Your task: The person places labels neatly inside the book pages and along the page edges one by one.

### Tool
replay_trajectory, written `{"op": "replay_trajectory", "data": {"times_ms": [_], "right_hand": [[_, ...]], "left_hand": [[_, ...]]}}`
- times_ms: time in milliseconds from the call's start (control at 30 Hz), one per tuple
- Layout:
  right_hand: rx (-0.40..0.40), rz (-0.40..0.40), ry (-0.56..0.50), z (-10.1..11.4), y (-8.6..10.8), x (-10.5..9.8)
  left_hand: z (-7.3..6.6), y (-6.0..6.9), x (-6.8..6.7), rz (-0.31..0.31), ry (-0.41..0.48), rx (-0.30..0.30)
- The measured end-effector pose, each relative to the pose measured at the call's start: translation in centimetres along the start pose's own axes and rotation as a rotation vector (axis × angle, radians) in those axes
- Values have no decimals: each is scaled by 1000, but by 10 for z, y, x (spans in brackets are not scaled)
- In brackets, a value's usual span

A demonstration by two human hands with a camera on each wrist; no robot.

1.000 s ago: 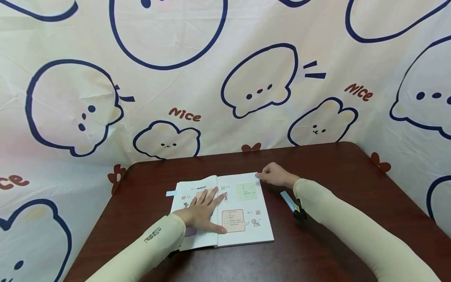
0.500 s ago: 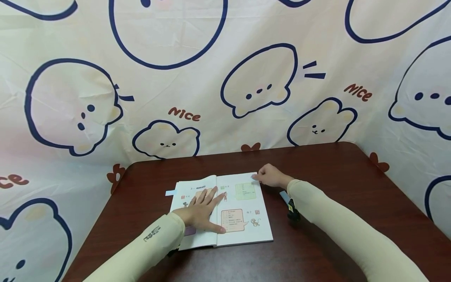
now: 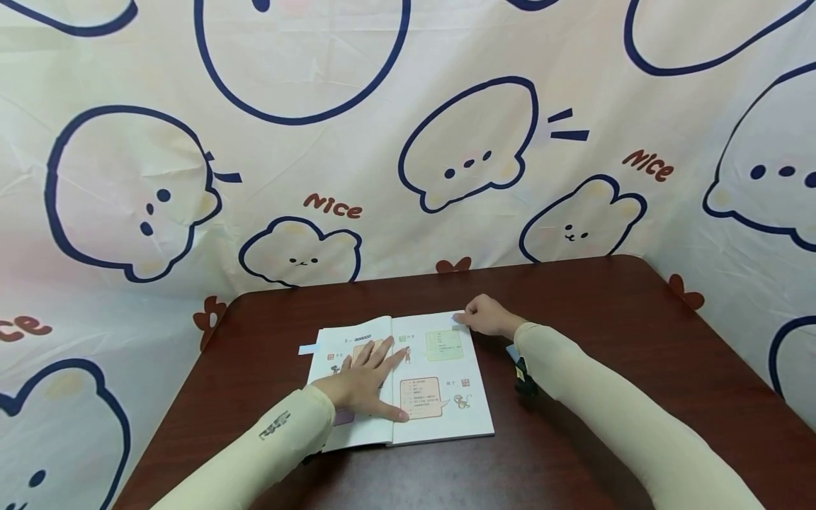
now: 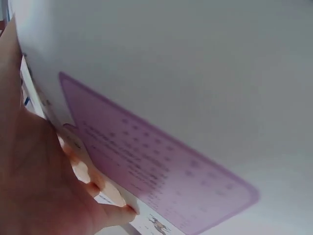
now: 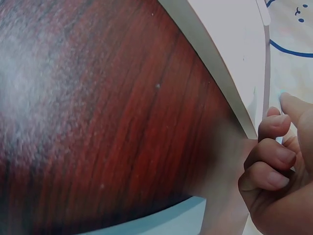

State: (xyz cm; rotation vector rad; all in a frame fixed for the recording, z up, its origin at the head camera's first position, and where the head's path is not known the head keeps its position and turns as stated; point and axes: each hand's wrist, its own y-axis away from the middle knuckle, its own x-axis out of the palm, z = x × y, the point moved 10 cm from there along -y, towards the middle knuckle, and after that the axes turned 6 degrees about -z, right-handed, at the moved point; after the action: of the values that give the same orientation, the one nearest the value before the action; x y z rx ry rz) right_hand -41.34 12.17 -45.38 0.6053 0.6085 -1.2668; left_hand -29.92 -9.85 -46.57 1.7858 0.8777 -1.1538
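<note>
An open picture book lies on the table, its pages printed with coloured text boxes and small figures. My left hand rests on it with fingers spread across the centre fold. The purple text box on the left page appears close up in the left wrist view. At the book's upper right corner, my right hand pinches a small light-blue sticky tab against the page. Its other fingers are curled in the right wrist view. Another light-blue tab juts from the book's left edge.
On the brown wooden table, a light-blue strip lies partly hidden under the right forearm. A cloth printed with cartoon animals hangs behind and beside the table.
My right hand has shifted slightly left, taking the small blue tab from the page's corner edge farther onto the page. The left hand has stayed on the book.
</note>
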Motion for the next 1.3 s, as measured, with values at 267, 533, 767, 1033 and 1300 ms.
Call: {"op": "replay_trajectory", "data": {"times_ms": [267,533,767,1033,1300], "right_hand": [[-11,-2,-7,4,1,3],[-4,1,8,9,3,5],[13,3,16,9,4,5],[27,-7,40,6,1,7],[24,-12,46,2,-2,10]], "left_hand": [[-1,2,-6,-61,-19,8],[0,2,-6,-83,-38,14],[0,2,-7,-86,-45,19],[-1,3,-8,-79,-46,20],[-2,3,-9,-81,-50,17]]}}
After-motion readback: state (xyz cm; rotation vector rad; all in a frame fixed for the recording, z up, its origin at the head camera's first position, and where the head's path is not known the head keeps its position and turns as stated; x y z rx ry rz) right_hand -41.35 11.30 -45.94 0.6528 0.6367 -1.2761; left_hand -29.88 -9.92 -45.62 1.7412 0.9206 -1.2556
